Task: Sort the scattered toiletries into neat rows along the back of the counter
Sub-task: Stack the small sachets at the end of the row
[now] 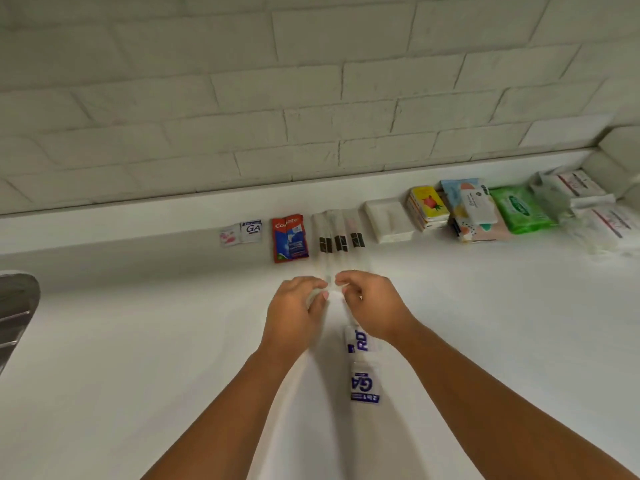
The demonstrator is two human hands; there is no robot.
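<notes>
My left hand [294, 306] and right hand [372, 303] meet at the middle of the counter [138, 375], fingertips almost touching. Both are curled shut on a strip of white sachets [362, 362]: my left fingers pinch its blurred top end, and my right fingers close on it just beside them. From my right hand the strip trails toward 6 o'clock, between my forearms, showing blue letters; whether its lower end lies on the counter I cannot tell.

The sorted row runs along the back of the counter, from 11 o'clock round to 2 o'clock of my hands. At 11 lie two small sachets [241, 232] side by side, touching. Just right of them is a red Colgate sachet [290, 238]. At 12, nearest my fingers, lie three long wrapped sticks [341, 240] with dark bands, side by side; their near ends reach almost to my fingertips and blur into the white surface there. At 1 sits a white pad [388, 220], then a yellow pack [428, 206] with a red fruit on it, then a pale patterned pack [474, 211] leaning over the one under it. At 2 lies a green wipes pack [521, 209], and past it clear-wrapped white packs [588, 206] crowd the corner.

A metal sink [15, 306] edge shows at 9 o'clock, well apart from everything. White brick wall [311, 98] rises behind the row.
</notes>
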